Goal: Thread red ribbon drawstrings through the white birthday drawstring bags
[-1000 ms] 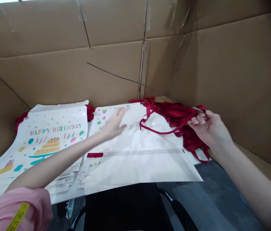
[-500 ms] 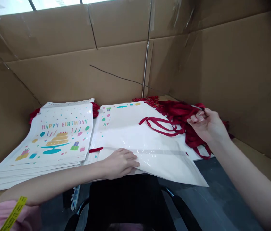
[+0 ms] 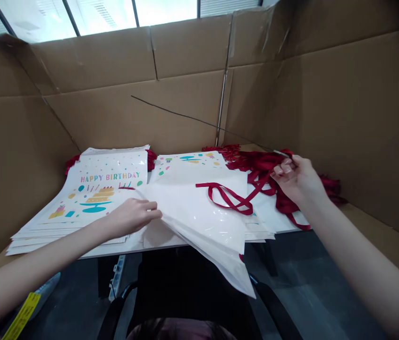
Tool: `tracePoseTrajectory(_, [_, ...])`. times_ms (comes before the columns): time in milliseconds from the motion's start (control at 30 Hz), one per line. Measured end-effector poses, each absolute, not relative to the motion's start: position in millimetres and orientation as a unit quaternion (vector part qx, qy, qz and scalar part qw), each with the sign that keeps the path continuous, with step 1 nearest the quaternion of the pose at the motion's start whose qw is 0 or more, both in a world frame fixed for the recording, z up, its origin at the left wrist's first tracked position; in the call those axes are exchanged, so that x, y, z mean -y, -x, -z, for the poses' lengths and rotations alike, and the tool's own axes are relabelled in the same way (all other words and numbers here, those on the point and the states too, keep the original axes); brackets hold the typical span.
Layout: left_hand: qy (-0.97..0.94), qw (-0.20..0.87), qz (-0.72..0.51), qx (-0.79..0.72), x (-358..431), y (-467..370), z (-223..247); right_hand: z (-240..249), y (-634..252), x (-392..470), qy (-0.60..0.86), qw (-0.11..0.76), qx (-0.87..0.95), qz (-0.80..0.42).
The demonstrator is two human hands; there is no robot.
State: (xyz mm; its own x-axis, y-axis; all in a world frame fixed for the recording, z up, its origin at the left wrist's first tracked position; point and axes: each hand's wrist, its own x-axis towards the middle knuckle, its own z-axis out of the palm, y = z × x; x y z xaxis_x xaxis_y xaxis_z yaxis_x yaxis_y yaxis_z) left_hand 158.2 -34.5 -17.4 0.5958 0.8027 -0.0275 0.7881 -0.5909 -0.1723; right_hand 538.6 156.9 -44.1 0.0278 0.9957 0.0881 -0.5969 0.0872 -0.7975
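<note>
A white paper gift bag (image 3: 199,222) lies slanted in front of me, bottom edge hanging past the table's front. My left hand (image 3: 137,215) is closed, pinching the bag's near left edge. A loop of dark red ribbon (image 3: 216,200) rests on the bag and trails right toward the red ribbon heap (image 3: 256,160). My right hand (image 3: 300,177) is closed beside that heap, around the end of a long thin dark rod (image 3: 185,115) with a pale metallic part near the fingers. Whether a ribbon is also in those fingers is hidden.
On the left stands a stack of HAPPY BIRTHDAY gift bags (image 3: 89,189) with red ribbon behind it. More printed bags lie under the slanted one. Cardboard walls (image 3: 114,113) enclose the table's back and sides. Chair armrests (image 3: 277,311) are below.
My left hand has moved left and up, pulling the bag leftward and tilting it. The ribbon loop has shifted with it and now stretches toward the heap. My right hand has stayed near the heap.
</note>
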Motion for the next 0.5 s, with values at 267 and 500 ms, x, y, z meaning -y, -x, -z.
tracePoseTrajectory(267, [0.899,0.024,-0.121,0.421,58.6,-181.3,58.3,41.8,-513.5,-148.2,0.302,0.63,0.37,-0.613])
tracePoseTrajectory(500, [0.903,0.09,-0.038,0.418,29.7,-160.0,52.4,46.3,-518.5,-152.2,0.294,0.626,0.431,-0.579])
